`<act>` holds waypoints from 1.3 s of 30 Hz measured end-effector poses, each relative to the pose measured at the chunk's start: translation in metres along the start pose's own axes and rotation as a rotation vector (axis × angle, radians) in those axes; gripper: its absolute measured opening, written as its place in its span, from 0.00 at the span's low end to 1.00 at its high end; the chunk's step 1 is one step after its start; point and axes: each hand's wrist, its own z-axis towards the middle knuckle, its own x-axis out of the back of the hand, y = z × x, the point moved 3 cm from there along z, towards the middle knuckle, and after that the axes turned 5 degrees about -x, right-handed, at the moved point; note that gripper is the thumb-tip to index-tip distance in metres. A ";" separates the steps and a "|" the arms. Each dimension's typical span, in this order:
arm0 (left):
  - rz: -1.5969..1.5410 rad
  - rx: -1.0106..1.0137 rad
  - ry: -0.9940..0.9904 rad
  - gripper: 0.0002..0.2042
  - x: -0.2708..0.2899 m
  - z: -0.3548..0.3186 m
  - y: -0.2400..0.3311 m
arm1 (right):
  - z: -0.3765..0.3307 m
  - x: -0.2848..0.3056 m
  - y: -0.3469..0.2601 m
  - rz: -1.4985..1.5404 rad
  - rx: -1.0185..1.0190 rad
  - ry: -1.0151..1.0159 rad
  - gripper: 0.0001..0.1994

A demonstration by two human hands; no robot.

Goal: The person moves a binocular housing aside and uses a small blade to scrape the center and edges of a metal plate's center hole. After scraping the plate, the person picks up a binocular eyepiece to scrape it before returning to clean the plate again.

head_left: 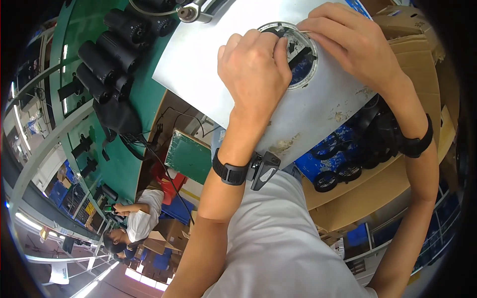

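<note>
A round piece with a clear or silvery rim (pixel 314 69) and dark parts inside lies on a white, scuffed work surface (pixel 198 64). My left hand (pixel 254 67) is closed over its left side, the fingers curled down; whatever they grip is hidden. At the upper right of the rim, my right hand (pixel 350 42) pinches a thin pale strip (pixel 304 32) between thumb and fingers. A black bar (pixel 299 58) crosses the inside of the round piece. Both my wrists wear black straps, and the left strap (pixel 232 174) carries a small black device.
Several black cylindrical housings (pixel 107 57) stand on a green bench (pixel 112 144) at left. Below the work surface at right, black rings (pixel 348 171) lie in a cardboard box (pixel 348 208). A metal fitting (pixel 188 13) sits at the top. Another person (pixel 144 216) works at far lower left.
</note>
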 end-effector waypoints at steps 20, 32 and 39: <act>-0.027 0.013 0.006 0.05 0.000 -0.001 -0.003 | 0.000 -0.012 -0.002 -0.243 0.091 -0.076 0.09; -0.055 0.003 0.084 0.06 -0.002 -0.001 -0.004 | -0.005 -0.018 -0.013 -0.310 0.026 -0.058 0.09; -0.055 0.013 0.034 0.07 -0.002 -0.001 -0.004 | 0.004 -0.019 -0.009 -0.284 0.077 -0.024 0.05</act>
